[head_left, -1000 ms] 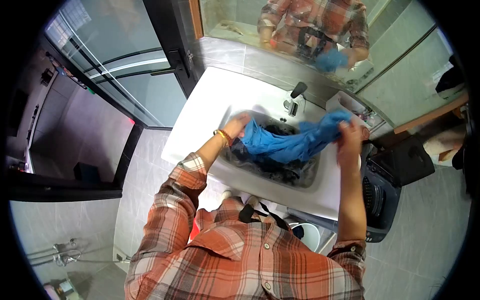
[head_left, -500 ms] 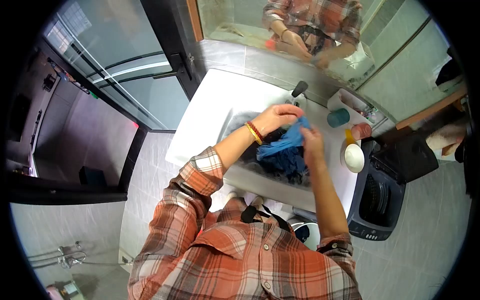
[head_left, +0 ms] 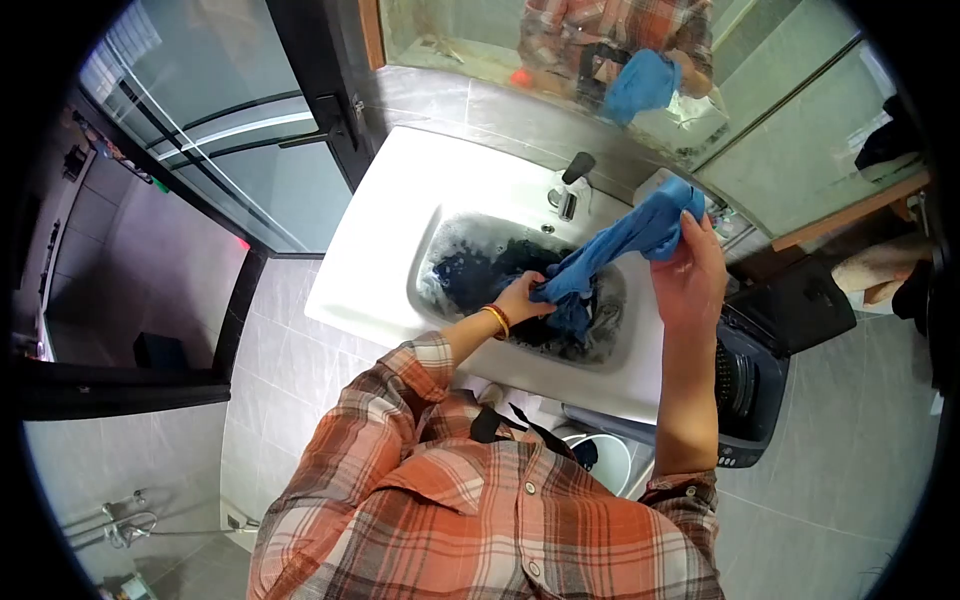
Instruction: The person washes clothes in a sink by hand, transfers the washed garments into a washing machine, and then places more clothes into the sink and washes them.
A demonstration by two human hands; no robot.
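glass door (head_left: 240, 170), far left, dark frame. mirror (head_left: 450, 30) above the sink, giving back the plaid shirt and a patch of blue. below it the white sink (head_left: 372, 215), basin full of cloudy, sudsy water. to the right, a dark machine (head_left: 772, 400) with its lid up. white bucket (head_left: 615, 470) low, near side of the sink, something dark inside.

dark clothes (head_left: 460, 275) lie soaking in the basin, partly under the suds. blue cloth (head_left: 615, 235) runs slantwise from the basin up over the sink's right side; its lower part hangs among the dark clothes, at the water.

right hand (head_left: 693, 265) raised beyond the basin's right edge, thumb and fingers pinching the cloth's upper end. left hand (head_left: 522, 300) low over the basin, fingers closed on the lower part; cannot tell whether it also catches dark fabric.

change: half a second ago both hands are close together, cloth bunched between them; now they are well apart. meaning, as i judge it: the cloth's upper length is drawn out, the lower part still gathered.

small things: tap (head_left: 577, 168) behind the basin; bracelet (head_left: 496, 320) on the left wrist.
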